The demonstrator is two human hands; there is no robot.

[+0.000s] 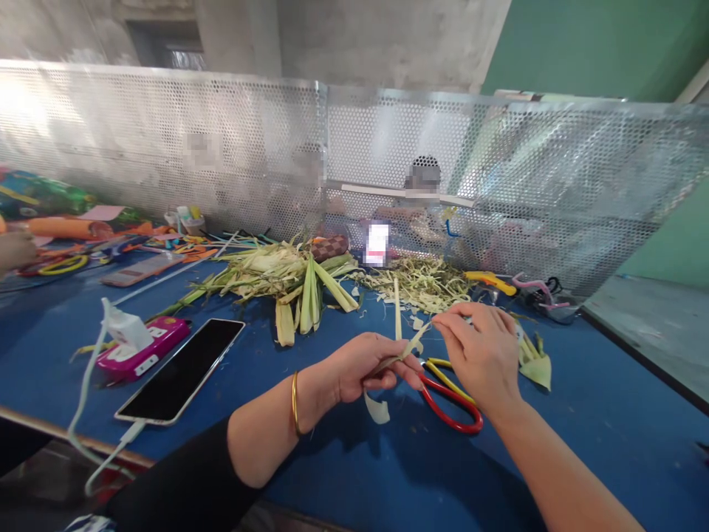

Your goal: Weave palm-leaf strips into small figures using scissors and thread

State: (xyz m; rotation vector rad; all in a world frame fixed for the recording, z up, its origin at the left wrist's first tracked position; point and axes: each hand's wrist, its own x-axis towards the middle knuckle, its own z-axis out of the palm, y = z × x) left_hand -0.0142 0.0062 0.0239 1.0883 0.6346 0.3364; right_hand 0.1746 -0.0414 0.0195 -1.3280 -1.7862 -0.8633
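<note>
My left hand (pixel 377 363), with a gold bangle at the wrist, is closed on a pale leaf strip (pixel 414 341) that looks like corn husk. The strip slants up to the right, where the fingertips of my right hand (pixel 483 346) pinch its far end. Below my left fingers hangs a pale curled piece (pixel 377 408). Scissors with red and yellow handles (pixel 455 423) lie on the blue table just under the hands, their blades mostly hidden. Another narrow pale strip (pixel 397 307) lies beyond my left hand.
A heap of leaves (pixel 260 267) and a pile of shreds (pixel 424 284) lie ahead. A charging phone (pixel 180 373) and magenta power strip (pixel 144 347) stand left. A perforated metal screen (pixel 382 125) runs behind, with people beyond it. Another person's hand (pixel 16 250) shows far left.
</note>
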